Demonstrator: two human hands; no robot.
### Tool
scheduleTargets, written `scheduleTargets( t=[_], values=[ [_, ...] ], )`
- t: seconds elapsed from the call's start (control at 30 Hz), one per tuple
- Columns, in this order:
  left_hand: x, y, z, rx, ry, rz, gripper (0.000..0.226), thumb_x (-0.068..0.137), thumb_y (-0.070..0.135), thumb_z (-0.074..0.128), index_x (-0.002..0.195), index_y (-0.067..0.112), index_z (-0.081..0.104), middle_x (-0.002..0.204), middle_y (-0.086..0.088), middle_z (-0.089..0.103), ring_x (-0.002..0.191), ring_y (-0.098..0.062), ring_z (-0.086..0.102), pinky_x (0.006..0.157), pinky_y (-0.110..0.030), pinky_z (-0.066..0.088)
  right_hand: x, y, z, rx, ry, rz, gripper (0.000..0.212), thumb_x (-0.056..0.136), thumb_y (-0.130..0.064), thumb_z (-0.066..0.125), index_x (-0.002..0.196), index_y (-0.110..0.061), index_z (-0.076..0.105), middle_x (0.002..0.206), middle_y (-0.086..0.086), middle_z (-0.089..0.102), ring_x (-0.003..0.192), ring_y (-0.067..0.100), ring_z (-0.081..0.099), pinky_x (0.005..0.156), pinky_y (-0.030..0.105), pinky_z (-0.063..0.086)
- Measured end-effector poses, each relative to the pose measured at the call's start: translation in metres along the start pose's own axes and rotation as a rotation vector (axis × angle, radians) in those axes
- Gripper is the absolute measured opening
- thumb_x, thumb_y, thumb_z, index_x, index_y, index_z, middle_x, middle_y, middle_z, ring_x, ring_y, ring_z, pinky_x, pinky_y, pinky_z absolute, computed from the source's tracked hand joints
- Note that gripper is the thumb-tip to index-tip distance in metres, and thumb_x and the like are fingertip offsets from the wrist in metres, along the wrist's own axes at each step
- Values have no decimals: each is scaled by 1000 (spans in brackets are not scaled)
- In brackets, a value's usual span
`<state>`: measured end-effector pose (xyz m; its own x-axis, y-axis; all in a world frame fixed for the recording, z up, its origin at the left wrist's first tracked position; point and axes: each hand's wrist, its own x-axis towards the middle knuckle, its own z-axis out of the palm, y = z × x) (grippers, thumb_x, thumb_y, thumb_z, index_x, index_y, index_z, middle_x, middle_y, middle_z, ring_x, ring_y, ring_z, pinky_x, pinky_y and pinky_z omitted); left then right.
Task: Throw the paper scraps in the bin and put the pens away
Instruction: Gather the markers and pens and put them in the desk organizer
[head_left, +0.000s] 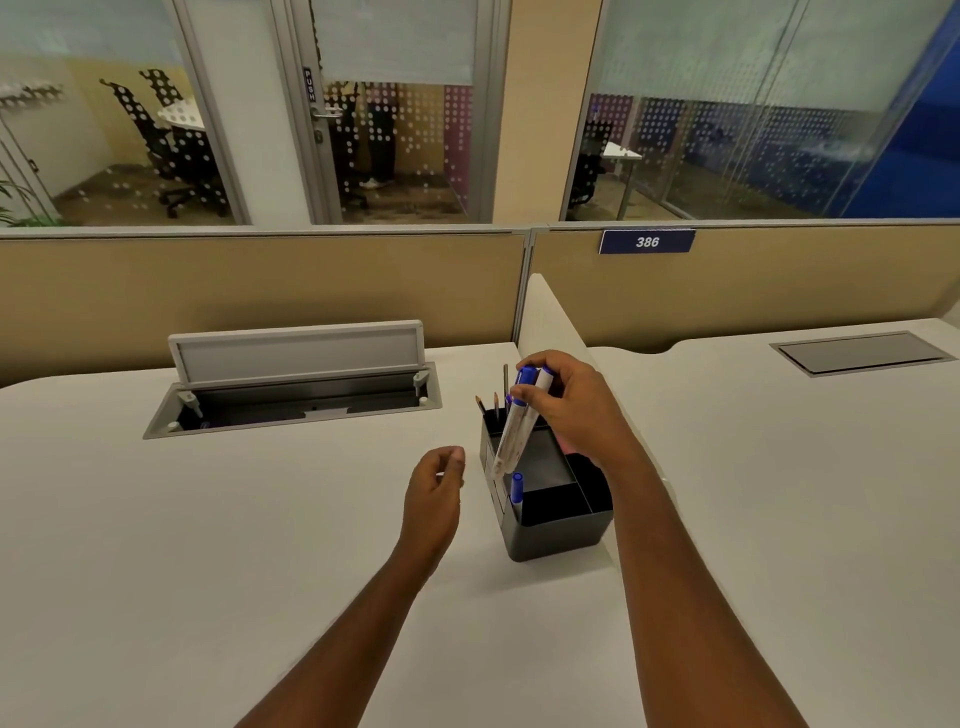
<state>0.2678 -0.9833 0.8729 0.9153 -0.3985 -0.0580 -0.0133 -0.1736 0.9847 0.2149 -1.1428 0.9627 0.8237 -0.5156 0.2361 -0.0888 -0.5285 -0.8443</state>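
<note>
My right hand (569, 402) grips a bunch of white pens with blue caps (514, 426), held tilted with the tips pointing down into a black desk organiser (558, 530). The organiser stands on the white desk against the divider. A blue-capped pen (516, 488) stands in its front compartment, and pencils (494, 402) stick up from its back compartment. My left hand (434, 488) hovers just left of the organiser, fingers loosely curled, holding nothing. No paper scraps and no bin are in view.
An open cable hatch with its lid raised (296, 382) sits at the back of the desk. A low white divider (545, 317) separates this desk from the one on the right, which has a closed hatch (865, 353). Tan partitions stand behind.
</note>
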Motion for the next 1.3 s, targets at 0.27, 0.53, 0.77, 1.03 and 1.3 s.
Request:
scheduleTargets(
  t=[0.27, 0.53, 0.77, 1.03, 1.3],
  values=[
    [-12, -22, -6, -8, 57, -77, 33, 100, 27, 39, 112, 4, 59, 100, -7, 61, 90, -18, 58, 82, -34, 51, -16, 20, -19, -93, 125, 22, 22, 88, -21, 66, 105, -28, 53, 96, -5, 59, 76, 7, 61, 62, 4, 46],
    [-15, -30, -17, 1, 64, -92, 30, 100, 26, 41, 109, 5, 60, 96, -7, 62, 82, -15, 58, 65, -19, 48, -28, 47, -10, -303, -8, 96, 19, 93, -26, 60, 107, -29, 49, 101, -1, 60, 88, 23, 61, 80, 37, 55],
    [-23, -33, -19, 15, 74, -99, 29, 100, 23, 41, 110, 3, 60, 98, -10, 62, 84, -18, 58, 67, -24, 49, -41, 75, 10, -364, -100, 126, 23, 93, -25, 60, 113, -30, 51, 97, -5, 56, 80, 13, 58, 65, 17, 45],
    [-30, -38, -24, 26, 79, -103, 27, 99, 20, 42, 108, 4, 62, 93, -7, 62, 77, -14, 57, 61, -19, 46, -52, 92, 20, -436, -194, 156, 15, 93, -23, 59, 102, -29, 49, 91, -2, 58, 76, 11, 60, 63, 21, 50],
    [-32, -38, -28, 21, 85, -106, 26, 99, 19, 42, 105, 4, 62, 94, -8, 62, 82, -18, 58, 61, -19, 46, -55, 99, 26, -408, -228, 180, 18, 90, -21, 63, 104, -26, 53, 92, -2, 59, 81, 13, 60, 73, 23, 48]
  ],
)
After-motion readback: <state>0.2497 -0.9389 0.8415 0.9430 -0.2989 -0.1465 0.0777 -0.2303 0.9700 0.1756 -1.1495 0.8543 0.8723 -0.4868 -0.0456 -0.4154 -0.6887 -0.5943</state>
